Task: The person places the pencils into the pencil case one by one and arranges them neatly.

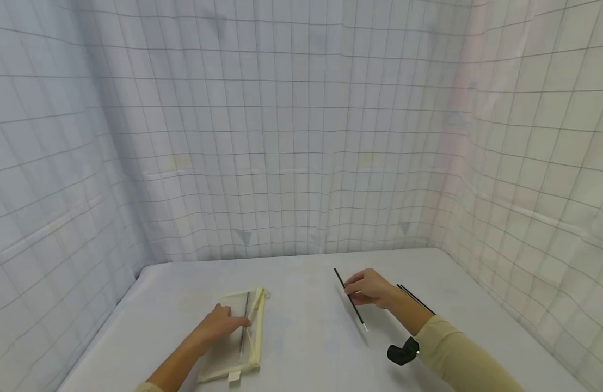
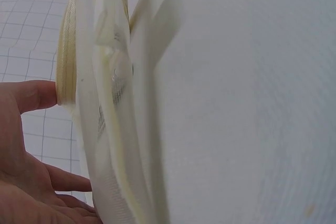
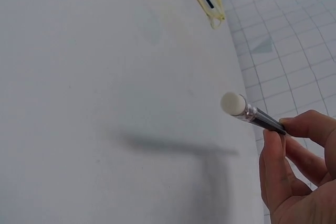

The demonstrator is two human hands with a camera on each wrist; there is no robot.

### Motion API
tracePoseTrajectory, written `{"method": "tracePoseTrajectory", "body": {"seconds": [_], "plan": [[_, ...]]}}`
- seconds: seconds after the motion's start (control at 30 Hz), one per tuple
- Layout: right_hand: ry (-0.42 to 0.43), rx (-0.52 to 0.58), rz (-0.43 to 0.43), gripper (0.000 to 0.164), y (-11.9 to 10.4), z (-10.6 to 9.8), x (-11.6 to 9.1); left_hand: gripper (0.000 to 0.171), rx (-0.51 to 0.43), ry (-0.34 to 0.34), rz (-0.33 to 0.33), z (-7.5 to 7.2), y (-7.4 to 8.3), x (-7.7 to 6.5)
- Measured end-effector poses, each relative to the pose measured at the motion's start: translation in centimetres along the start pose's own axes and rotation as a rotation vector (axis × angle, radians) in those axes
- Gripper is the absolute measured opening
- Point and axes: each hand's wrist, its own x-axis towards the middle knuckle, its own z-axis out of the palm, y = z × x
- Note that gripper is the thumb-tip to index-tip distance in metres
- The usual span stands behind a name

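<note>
A translucent mesh pouch (image 1: pixel 258 337) with a pale yellow zipper edge lies on the table's left side; a dark pencil (image 1: pixel 247 305) shows inside it. My left hand (image 1: pixel 222 325) rests on the pouch, thumb and fingers spread. In the left wrist view its thumb touches the yellow zipper band (image 2: pixel 67 61), while the other fingertips meet the mesh lower down. My right hand (image 1: pixel 372 288) pinches a black pencil (image 1: pixel 355 309) between thumb and fingertips, above the table. The pencil's white eraser (image 3: pixel 232 103) and silver ferrule point toward the camera in the right wrist view.
More dark pencils (image 1: pixel 416 298) lie on the table beyond my right forearm, which partly hides them. A small black device (image 1: pixel 402 351) sits at the right wrist. Grid-patterned white cloth (image 1: pixel 301 136) hangs behind the white table (image 1: pixel 306 359) and along both sides.
</note>
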Motion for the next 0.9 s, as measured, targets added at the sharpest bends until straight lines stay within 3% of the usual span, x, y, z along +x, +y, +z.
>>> {"method": "tracePoseTrajectory", "body": {"seconds": [0.9], "plan": [[-0.047, 0.044, -0.007, 0.018, -0.6, 6.1, 0.9, 0.096, 0.015, 0.023, 0.0, 0.2, -0.2, 0.1]]}}
